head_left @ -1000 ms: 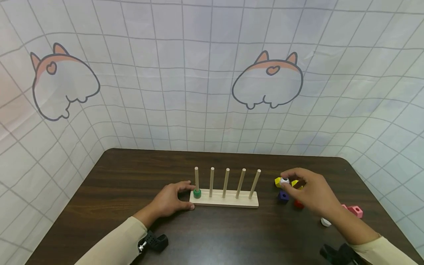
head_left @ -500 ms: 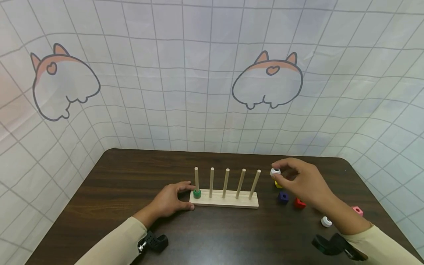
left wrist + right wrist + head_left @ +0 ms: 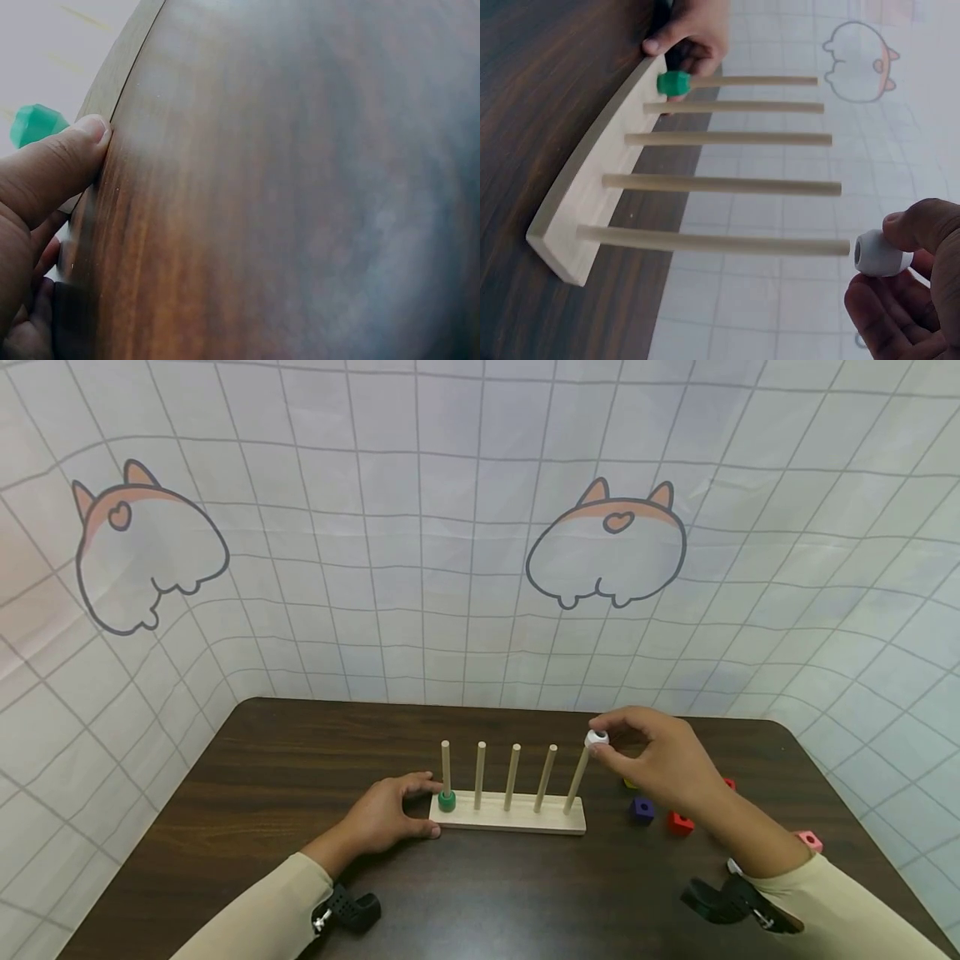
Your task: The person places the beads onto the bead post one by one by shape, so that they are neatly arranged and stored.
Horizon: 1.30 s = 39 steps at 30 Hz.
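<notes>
A pale wooden peg board with several upright pegs lies across the table. A green bead sits at the bottom of its leftmost peg. My left hand holds the left end of the base, thumb at the front edge and fingers behind. Between thumb and fingers my right hand pinches a white bead. That bead is at the tip of the rightmost peg, its hole facing the peg end with barely a gap in the right wrist view.
Right of the board lie a purple bead, a red bead and a pink bead. Yellow and white beads are partly hidden by the right hand and arm. A grid-patterned curtain hangs behind the dark wood table.
My right hand has carried the white bead leftward and up from among the loose beads to the top of the rightmost peg. The left hand and board stay put.
</notes>
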{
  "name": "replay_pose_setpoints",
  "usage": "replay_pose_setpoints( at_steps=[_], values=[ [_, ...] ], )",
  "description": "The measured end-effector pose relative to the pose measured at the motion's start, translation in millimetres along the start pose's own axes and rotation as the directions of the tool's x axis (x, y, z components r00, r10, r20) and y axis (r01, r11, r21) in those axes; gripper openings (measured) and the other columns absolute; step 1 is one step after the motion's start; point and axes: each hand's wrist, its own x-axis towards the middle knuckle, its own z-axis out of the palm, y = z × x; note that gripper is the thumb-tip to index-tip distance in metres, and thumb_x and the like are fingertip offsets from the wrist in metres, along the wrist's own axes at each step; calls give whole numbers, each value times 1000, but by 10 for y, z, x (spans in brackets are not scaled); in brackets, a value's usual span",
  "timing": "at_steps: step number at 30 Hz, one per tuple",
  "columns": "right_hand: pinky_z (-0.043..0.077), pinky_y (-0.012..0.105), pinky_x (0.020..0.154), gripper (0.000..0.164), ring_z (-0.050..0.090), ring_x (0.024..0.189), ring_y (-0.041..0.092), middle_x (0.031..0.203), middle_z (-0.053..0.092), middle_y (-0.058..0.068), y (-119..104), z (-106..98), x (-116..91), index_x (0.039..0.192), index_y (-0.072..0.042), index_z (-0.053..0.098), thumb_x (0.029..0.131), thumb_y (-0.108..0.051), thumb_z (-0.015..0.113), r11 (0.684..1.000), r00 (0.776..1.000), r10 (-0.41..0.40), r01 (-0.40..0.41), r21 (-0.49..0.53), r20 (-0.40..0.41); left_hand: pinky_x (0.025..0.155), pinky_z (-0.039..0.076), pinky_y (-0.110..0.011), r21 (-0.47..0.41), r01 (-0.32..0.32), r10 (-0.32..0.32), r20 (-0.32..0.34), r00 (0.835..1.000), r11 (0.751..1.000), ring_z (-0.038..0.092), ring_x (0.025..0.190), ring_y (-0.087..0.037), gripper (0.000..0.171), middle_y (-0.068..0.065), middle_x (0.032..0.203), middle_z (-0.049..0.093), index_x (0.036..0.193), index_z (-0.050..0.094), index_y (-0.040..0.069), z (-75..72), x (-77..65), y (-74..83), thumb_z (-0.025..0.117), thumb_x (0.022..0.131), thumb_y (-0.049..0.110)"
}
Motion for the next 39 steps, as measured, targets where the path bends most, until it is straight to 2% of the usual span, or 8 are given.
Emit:
replay_pose_setpoints(
  at_steps=[8, 16, 28, 39],
  values=[
    [57, 31, 75, 22, 72, 90, 10, 103, 74, -5, -90, 72, 90, 112, -15, 75, 92, -19, 80, 998, 1000, 2, -4, 60, 30, 109, 39, -59, -2, 2, -2, 0, 1000, 1000, 45, 141, -37, 60, -10, 153, 50, 135, 68, 20, 5, 9, 18, 90, 80, 32],
    [58, 32, 79, 24, 71, 91, 10, 106, 73, -4, -150, 152, 185, 115, -14, 75, 92, -16, 80, 995, 998, -16, 9, 98, 68, 109, 39, -59, -1, 6, -6, -2, 1000, 1000, 44, 141, -37, 60, -10, 153, 50, 135, 68, 21, -2, 6, 7, 90, 80, 34],
    [59, 33, 80, 25, 72, 91, 10, 105, 74, -5, -295, 304, 300, 115, -13, 75, 91, -15, 80, 993, 995, -73, 66, 100, 68, 109, 39, -60, -1, 5, -5, -6, 1000, 1000, 44, 141, -38, 60, -10, 153, 50, 134, 69, 20, 2, 7, 2, 90, 80, 34],
    [59, 36, 80, 25, 72, 94, 14, 109, 73, -1, -404, 425, 383, 116, -12, 74, 92, -14, 80, 989, 993, -90, 80, 128, 73, 110, 38, -59, -4, 5, -5, -13, 1000, 1000, 45, 140, -37, 60, -10, 152, 51, 133, 69, 20, 3, 11, 8, 91, 79, 33]
  ],
)
